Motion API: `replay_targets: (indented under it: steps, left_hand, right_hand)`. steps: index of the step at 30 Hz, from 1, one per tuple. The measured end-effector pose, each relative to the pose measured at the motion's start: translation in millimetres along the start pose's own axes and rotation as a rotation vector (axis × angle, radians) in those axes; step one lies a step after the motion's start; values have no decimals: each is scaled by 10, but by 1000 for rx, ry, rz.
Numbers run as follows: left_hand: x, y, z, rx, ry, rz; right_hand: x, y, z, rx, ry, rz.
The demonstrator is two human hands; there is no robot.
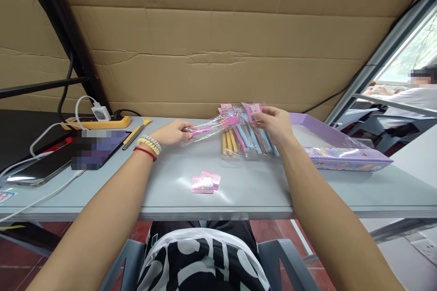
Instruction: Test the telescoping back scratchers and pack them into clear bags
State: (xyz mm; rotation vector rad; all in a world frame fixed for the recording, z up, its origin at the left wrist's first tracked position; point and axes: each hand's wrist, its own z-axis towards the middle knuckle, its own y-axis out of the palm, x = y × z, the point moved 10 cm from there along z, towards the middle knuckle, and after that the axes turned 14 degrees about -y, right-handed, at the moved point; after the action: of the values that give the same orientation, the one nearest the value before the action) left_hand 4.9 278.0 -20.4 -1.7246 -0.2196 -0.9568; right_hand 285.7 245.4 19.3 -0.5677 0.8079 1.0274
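My left hand (173, 132) is closed in a pinch on one end of a pink pen in a clear plastic sleeve (213, 126), held just above the grey table (249, 191). My right hand (275, 122) is closed on a small pink card (255, 110) at the top of a pile of bagged pens (244, 141), yellow, pink and blue, lying on the table. Two small pink packets (205, 182) lie nearer the table's front edge, between my arms.
A purple tray (327, 143) sits at the right of the pile. At the left lie a phone (41, 168), a dark case (97, 148), white cables, an orange power strip (97, 122) and a yellow-tipped pen (136, 132). Cardboard wall behind. Another person sits at far right.
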Motion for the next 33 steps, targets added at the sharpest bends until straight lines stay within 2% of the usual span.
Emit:
replay_targets:
  steps: [3,8,13,19,25,33]
  left_hand:
    - [-24,-1,9,0,-6,0]
    - [-28,-3,9,12,-8,36]
    - [-6,16,-11,7,-24,48]
    - [18,22,-27,15,-25,70]
    - [8,31,-9,15,-15,49]
    - [1,52,4,7,-18,53]
  right_hand:
    - [18,-14,6,9,13,-38]
    - [-2,21,-13,-50,-6,-87]
    - [8,36,-42,-58,37,-66]
    - [19,-36,-19,-14,26,-110]
    - [-6,-208,2,100,-17,-208]
    - [-29,-84,-33,-6,5,-191]
